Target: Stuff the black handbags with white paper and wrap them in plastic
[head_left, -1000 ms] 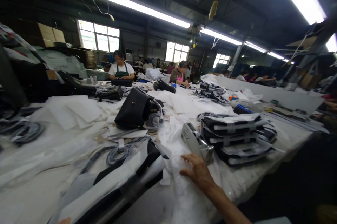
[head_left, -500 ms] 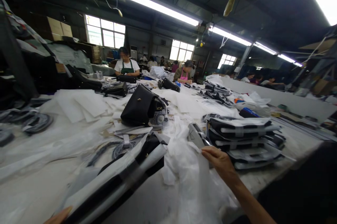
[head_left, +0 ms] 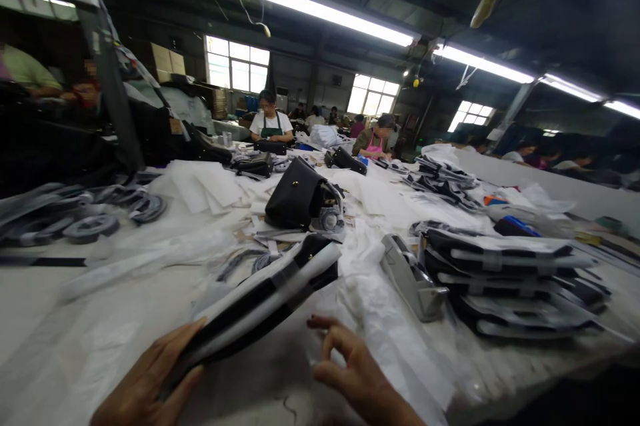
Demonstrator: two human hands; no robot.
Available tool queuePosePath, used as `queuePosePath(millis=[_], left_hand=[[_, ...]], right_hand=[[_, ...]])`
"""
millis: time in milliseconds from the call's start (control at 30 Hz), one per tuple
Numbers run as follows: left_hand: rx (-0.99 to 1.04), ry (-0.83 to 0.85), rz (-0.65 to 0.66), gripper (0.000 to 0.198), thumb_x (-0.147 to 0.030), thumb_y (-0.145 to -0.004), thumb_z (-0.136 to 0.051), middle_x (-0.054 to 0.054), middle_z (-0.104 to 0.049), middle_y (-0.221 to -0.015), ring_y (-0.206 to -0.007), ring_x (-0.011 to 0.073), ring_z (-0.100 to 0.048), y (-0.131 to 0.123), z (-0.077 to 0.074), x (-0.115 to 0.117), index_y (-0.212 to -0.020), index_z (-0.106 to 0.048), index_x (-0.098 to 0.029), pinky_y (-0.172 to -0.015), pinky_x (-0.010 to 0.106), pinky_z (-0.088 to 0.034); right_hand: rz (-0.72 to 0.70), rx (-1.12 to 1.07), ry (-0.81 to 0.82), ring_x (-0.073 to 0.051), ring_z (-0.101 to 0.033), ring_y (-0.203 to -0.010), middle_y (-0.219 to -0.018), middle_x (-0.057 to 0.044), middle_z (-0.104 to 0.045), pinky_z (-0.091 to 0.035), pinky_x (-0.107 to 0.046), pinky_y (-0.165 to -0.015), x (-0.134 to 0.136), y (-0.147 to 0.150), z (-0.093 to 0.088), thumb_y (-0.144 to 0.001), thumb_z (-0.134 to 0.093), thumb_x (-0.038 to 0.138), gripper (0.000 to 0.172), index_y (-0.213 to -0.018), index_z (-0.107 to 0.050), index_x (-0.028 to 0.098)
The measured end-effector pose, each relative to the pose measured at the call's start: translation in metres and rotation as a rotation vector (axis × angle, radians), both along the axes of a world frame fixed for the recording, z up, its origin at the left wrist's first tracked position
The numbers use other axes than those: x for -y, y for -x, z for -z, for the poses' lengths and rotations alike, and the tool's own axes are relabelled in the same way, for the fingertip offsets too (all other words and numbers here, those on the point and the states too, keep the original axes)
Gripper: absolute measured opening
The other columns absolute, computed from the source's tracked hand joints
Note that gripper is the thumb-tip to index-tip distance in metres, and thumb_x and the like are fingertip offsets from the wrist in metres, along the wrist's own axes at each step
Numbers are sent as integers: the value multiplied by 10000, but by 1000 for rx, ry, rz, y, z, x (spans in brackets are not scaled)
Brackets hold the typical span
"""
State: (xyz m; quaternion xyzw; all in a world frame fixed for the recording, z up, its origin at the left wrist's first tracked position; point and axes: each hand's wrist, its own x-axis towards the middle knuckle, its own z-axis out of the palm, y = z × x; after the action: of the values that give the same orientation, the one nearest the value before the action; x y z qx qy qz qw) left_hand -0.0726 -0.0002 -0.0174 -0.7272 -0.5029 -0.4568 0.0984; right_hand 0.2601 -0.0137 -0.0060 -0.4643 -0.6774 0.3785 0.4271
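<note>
My left hand [head_left: 155, 369] grips the near end of a flat black handbag [head_left: 295, 279] wrapped with white padding strips and a band of tape. The bag is tilted, its far end with a small gold stud pointing away to the right. My right hand [head_left: 345, 359] is just right of the bag, fingers apart, with nothing visible in it. Crumpled clear plastic [head_left: 370, 299] lies under and beyond that hand. A grey tape dispenser [head_left: 410, 279] stands to its right, apart from it.
Wrapped black bags [head_left: 510, 286] are stacked at the right. An upright black handbag [head_left: 295, 196] stands mid-table beside white sheets [head_left: 200, 183]. Coiled wrapped straps [head_left: 93, 226] lie at the left. A metal post [head_left: 113, 73] rises there. Co-workers sit across the table, one in a green apron [head_left: 273, 129].
My right hand has left the tape dispenser and come back beside the wrapped bag, its fingers now apart. More of my left hand shows on the bag. The view has turned left.
</note>
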Motion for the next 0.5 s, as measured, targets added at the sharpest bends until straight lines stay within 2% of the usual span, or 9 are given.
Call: queuePosePath(millis=[100,167,200,267,367,433,500], left_hand=[[-46,4,14,401,-454,-957,-504,9,-688,-1197,-1035,208,-703,-4,-13,2,-1319,-563,-291,-947,294,-559],[-38,12,10,376,-412,-958,-506,18,-691,-1179,-1042,207,-700,-7,-23,5,-1304,-567,-277,-941,295,-561],[-27,20,10,367,-388,-954,-513,19,-691,-1174,-1048,205,-697,-8,-27,6,-1298,-568,-274,-943,297,-559],[0,45,12,366,-340,-938,-529,17,-687,-1179,-1066,201,-688,-9,-31,8,-1296,-569,-274,-957,301,-554],[44,82,11,388,-282,-912,-548,18,-680,-1196,-1090,205,-678,-9,-31,10,-1299,-569,-278,-970,315,-549],[62,91,12,395,-269,-904,-557,26,-678,-1198,-1097,211,-674,-8,-30,10,-1299,-570,-276,-972,325,-550],[69,86,15,402,-263,-902,-562,31,-678,-1198,-1097,212,-674,-8,-29,10,-1304,-568,-274,-968,327,-552]], right_hand=[[-340,253,-144,-229,-630,-1188,-1197,-38,-713,-504,-331,-995,8,53,26,-796,-768,485,261,-728,-687,247],[-490,356,-224,-216,-650,-1146,-1115,-7,-742,-513,-304,-979,11,71,33,-767,-801,456,206,-716,-715,276],[-499,378,-246,-218,-645,-1155,-1115,-4,-742,-507,-307,-990,11,74,32,-765,-806,443,181,-736,-726,284],[-425,377,-233,-219,-620,-1200,-1184,-22,-720,-499,-317,-1007,9,70,26,-812,-769,408,136,-824,-738,275],[-340,417,-241,-219,-591,-1242,-1210,-40,-709,-474,-361,-1050,-9,58,15,-922,-628,323,128,-958,-733,259],[-348,469,-360,-207,-653,-1117,-1067,-21,-749,-506,-357,-1006,-31,56,12,-939,-553,276,184,-931,-737,266],[-274,502,-490,-184,-689,-920,-913,-3,-757,-554,-311,-883,-60,60,13,-929,-521,274,223,-860,-733,271]])
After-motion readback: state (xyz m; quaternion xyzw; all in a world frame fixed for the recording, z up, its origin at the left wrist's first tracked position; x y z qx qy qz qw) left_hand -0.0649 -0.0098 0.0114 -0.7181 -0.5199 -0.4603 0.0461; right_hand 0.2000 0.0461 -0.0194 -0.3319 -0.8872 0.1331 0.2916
